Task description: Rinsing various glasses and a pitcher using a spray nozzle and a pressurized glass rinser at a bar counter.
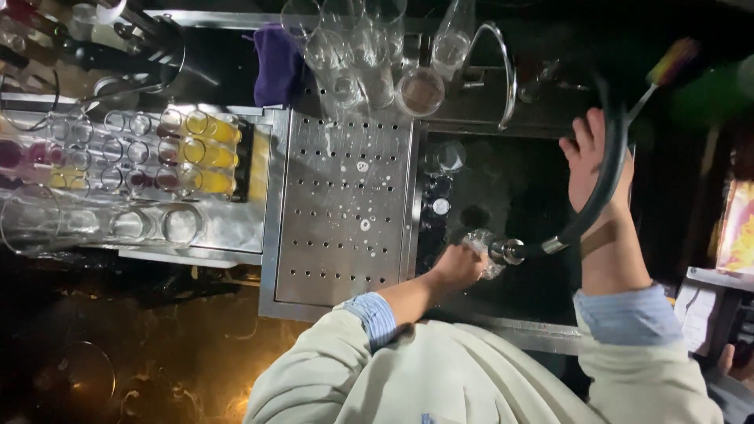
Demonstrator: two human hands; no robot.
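Note:
My left hand is closed around a small clear glass low in the dark sink. A metal spray nozzle on a black hose points at the glass. My right hand is raised with fingers spread, pressing against the hose where it curves up. Whether it grips the hose is unclear.
A perforated steel drainboard lies left of the sink, with tall clear glasses at its far end. Bottles with yellow and red liquids fill a rack at left. A purple cloth hangs behind. A curved tap stands over the sink.

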